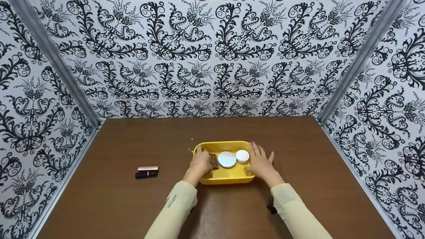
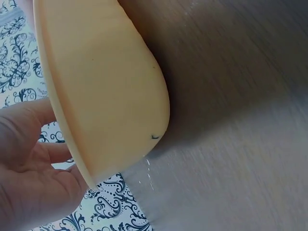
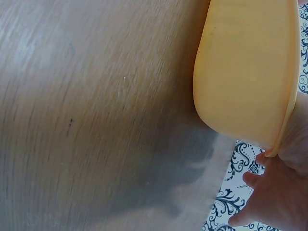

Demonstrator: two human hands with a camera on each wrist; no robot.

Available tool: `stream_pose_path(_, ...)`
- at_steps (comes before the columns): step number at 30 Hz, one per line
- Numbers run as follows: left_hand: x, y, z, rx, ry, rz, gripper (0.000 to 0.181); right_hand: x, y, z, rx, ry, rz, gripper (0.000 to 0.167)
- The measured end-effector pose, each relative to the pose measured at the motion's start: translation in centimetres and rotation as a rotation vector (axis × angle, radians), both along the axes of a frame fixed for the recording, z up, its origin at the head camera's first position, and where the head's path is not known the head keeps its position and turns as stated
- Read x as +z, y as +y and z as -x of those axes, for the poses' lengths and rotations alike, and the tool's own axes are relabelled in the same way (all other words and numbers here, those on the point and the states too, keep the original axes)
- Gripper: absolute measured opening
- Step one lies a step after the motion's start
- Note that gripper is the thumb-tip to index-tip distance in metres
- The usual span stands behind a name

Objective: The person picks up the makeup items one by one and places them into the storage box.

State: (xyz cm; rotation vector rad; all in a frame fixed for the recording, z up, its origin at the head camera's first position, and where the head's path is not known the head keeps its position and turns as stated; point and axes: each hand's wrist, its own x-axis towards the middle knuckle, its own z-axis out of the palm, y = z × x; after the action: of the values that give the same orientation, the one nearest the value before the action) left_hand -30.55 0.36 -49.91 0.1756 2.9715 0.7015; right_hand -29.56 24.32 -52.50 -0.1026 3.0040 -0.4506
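Yellow tray is flanked at both ends, presumably for steadying, by spread-fingered right hand and left hand, latter's grip unclear.

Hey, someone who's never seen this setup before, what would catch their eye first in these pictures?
Probably the bright yellow tray on the brown tabletop, with the left hand at its left end and the right hand at its right. Inside it, a larger round white item sits beside a smaller one. Behind, black-and-white scrolled wallpaper fills the top of the head view.
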Motion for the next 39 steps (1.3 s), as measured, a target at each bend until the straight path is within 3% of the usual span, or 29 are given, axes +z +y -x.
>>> stream_pose_path(10,-1.0,1.0,-0.2,0.007,0.073,0.112,0.023,0.0,0.0,0.2,0.005,0.001,-0.004,0.102)
stream_pose_path(16,-1.4,1.4,0.1,0.018,0.056,0.135,0.025,0.0,-0.1,0.1,0.002,0.001,0.005,0.102)
stream_pose_path(22,-1.5,1.6,0.2,0.016,-0.013,0.164,0.028,0.0,-0.1,0.1,-0.001,0.0,0.009,0.102)
stream_pose_path(28,-1.4,1.7,0.1,0.005,-0.007,0.168,0.028,0.1,-0.1,0.2,0.0,0.008,0.022,0.102)
stream_pose_path(35,-1.1,2.0,-0.1,-0.039,-0.059,0.221,0.035,0.1,0.0,0.2,-0.002,0.003,0.025,0.102)
stream_pose_path(39,-0.3,1.9,-0.5,-0.088,-0.038,0.25,0.045,0.0,-0.1,0.0,0.001,-0.003,0.012,0.103)
